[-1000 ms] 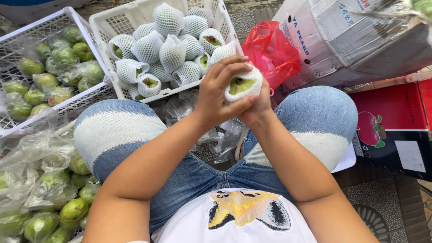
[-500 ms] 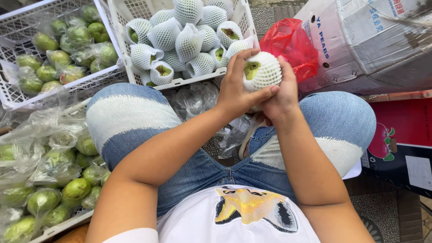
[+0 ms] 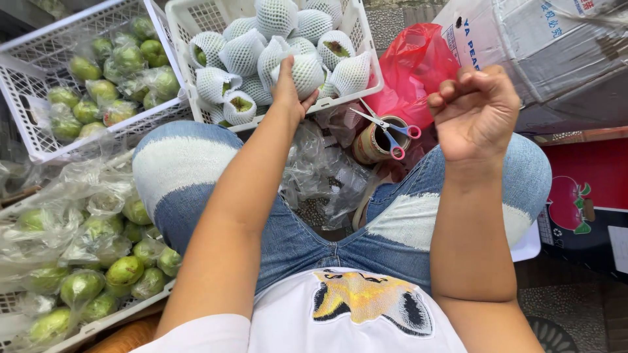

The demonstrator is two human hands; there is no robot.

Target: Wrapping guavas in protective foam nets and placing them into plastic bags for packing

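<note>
The left hand reaches forward over the left knee and grips a green fruit sleeved in white foam netting; fingers and thumb close round its near side; the fruit sits at the front of the white plastic lattice crate, touching other netted fruit of the same kind piled there. The right hand is raised above the right knee, fingers curled loosely into the palm, holding nothing visible. Between the knees lie crumpled clear plastic bags; just beyond them stands a brown roll of tape with pink-and-blue-handled scissors resting across it; a red plastic bag lies behind these, against a large grey wrapped carton. To the left, a second white lattice crate holds green fruit in clear bags; nearer the person, a further tray carries more bagged green fruit.
</note>
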